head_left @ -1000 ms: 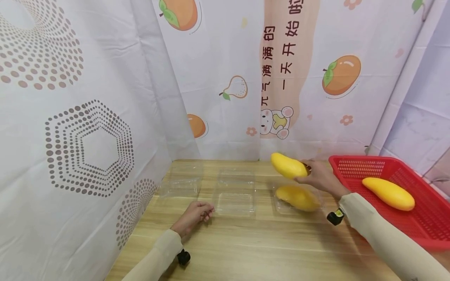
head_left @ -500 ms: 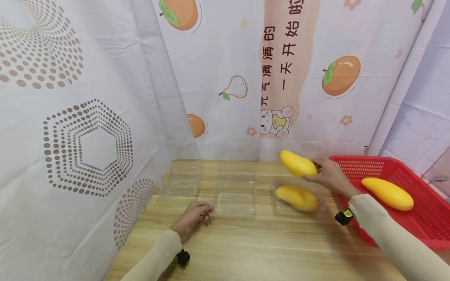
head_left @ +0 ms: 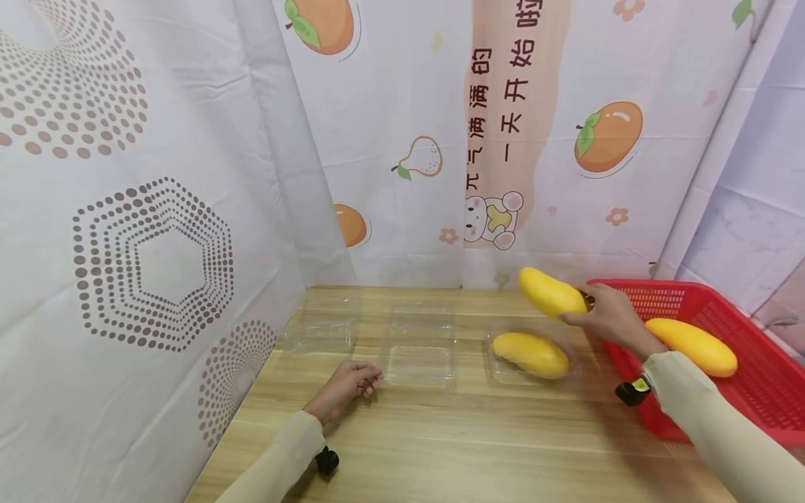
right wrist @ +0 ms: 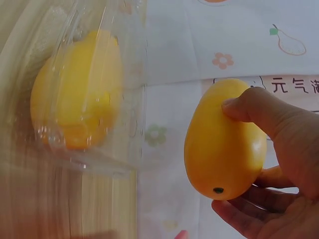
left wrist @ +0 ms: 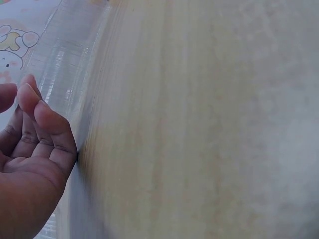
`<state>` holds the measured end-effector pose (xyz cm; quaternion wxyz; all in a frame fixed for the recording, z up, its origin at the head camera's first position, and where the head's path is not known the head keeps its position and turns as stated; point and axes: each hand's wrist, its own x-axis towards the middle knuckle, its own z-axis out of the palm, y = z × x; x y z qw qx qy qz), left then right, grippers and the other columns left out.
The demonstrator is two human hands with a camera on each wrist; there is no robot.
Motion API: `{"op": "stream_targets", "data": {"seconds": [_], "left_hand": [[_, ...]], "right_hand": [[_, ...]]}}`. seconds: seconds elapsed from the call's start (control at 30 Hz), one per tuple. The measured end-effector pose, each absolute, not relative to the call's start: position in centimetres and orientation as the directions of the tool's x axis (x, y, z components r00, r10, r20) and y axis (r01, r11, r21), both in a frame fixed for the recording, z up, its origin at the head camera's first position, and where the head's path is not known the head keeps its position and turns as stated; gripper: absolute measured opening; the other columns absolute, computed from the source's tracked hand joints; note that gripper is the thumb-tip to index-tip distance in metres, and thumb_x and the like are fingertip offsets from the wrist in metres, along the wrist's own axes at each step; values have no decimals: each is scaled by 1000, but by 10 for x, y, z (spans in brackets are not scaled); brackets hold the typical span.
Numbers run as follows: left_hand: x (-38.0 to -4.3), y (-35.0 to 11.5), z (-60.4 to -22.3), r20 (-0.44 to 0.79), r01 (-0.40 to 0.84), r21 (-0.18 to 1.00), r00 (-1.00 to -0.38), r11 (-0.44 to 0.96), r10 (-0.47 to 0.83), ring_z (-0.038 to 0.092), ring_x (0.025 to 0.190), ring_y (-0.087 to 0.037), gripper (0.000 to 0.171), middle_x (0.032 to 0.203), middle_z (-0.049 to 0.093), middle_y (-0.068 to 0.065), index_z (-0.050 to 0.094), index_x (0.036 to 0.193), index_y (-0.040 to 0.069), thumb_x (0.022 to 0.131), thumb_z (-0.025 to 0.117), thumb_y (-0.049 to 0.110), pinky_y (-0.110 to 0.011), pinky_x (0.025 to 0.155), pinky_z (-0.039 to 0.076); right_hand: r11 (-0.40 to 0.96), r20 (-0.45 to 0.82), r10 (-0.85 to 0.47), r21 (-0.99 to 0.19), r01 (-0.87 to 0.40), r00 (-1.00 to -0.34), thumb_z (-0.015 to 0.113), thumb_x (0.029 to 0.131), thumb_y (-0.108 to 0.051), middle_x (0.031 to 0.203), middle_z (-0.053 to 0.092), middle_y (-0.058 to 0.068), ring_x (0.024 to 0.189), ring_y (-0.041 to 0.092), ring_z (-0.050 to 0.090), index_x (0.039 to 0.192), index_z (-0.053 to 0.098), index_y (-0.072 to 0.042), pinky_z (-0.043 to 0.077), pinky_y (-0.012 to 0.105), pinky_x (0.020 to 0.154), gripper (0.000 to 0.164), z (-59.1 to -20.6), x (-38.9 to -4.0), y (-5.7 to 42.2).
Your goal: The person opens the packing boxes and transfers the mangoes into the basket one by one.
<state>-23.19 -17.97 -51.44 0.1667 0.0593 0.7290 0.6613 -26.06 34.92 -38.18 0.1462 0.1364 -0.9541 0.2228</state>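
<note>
My right hand (head_left: 608,316) grips a yellow mango (head_left: 552,293) in the air, at the left edge of the red basket. In the right wrist view the thumb presses one side of this mango (right wrist: 224,144), with the other fingers curled round beneath. Below and to the left, a second mango (head_left: 531,354) lies in a clear plastic box (head_left: 503,376). My left hand (head_left: 348,385) rests on the table with loosely curled fingers and nothing held. Its fingertips are right at the near left corner of another clear box (head_left: 420,363), whose lid is raised.
A red plastic basket (head_left: 755,391) with a mango (head_left: 694,346) in it stands on the right. One more clear box (head_left: 323,335) sits at the back left of the wooden table (head_left: 440,440). Printed curtains (head_left: 390,105) hang behind and to the left.
My right hand has moved to the right with the mango, from above the boxed mango towards the red basket. The left hand has stayed in place.
</note>
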Motion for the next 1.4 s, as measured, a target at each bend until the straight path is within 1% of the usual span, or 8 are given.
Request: {"op": "stream_targets", "data": {"seconds": [0.17, 0.3, 0.5, 0.73, 0.97, 1.17, 1.4], "left_hand": [[-233, -180, -513, -160, -128, 984, -937, 122, 311, 56, 72, -11, 31, 87, 67, -9, 69, 107, -11, 105, 60, 18, -23, 65, 49], [-233, -180, -513, -160, -126, 984, -937, 125, 311, 56, 72, -11, 31, 87, 67, -9, 69, 107, -11, 105, 59, 18, -23, 65, 49], [-232, -179, -513, -164, -129, 983, -938, 132, 307, 56, 72, -11, 31, 88, 67, -10, 69, 107, -11, 105, 59, 18, -23, 65, 49], [-233, -179, -513, -160, -126, 984, -938, 126, 308, 56, 72, -11, 33, 88, 67, -10, 68, 108, -12, 105, 60, 20, -23, 65, 49], [-232, -180, -514, -169, -135, 982, -938, 129, 303, 57, 73, -11, 34, 88, 67, -9, 68, 109, -12, 105, 60, 21, -23, 65, 49], [-231, -179, -515, -169, -137, 983, -939, 124, 299, 56, 73, -11, 34, 88, 67, -9, 68, 109, -12, 104, 61, 21, -23, 65, 49], [-232, -180, -515, -176, -148, 982, -940, 117, 293, 56, 73, -12, 33, 88, 67, -9, 68, 108, -11, 104, 61, 20, -23, 65, 49]], "right_hand": [[867, 328, -183, -390, -309, -927, 86, 82, -46, 82, 59, 6, 76, 25, 50, 126, 68, 4, 40, 36, 65, 69, -381, -259, 361], [872, 328, -162, -393, -291, -931, 86, 82, -48, 89, 64, 8, 80, 26, 53, 126, 67, 5, 42, 37, 68, 71, -382, -258, 368], [879, 329, -147, -389, -276, -933, 86, 83, -46, 88, 65, 8, 78, 26, 53, 129, 64, 7, 43, 36, 65, 74, -382, -255, 379], [887, 308, -121, -394, -242, -944, 86, 83, -44, 86, 64, 8, 79, 26, 53, 128, 63, 9, 43, 35, 64, 73, -380, -249, 390], [886, 317, -107, -399, -235, -942, 86, 83, -42, 91, 67, 11, 79, 27, 54, 129, 61, 11, 43, 34, 63, 75, -379, -244, 401], [891, 337, -104, -387, -238, -936, 86, 83, -41, 86, 66, 7, 76, 25, 53, 126, 64, 10, 41, 34, 62, 70, -380, -241, 412], [907, 308, -72, -376, -191, -949, 84, 85, -44, 89, 65, 11, 81, 30, 53, 129, 61, 11, 41, 36, 64, 74, -383, -236, 425]]}}
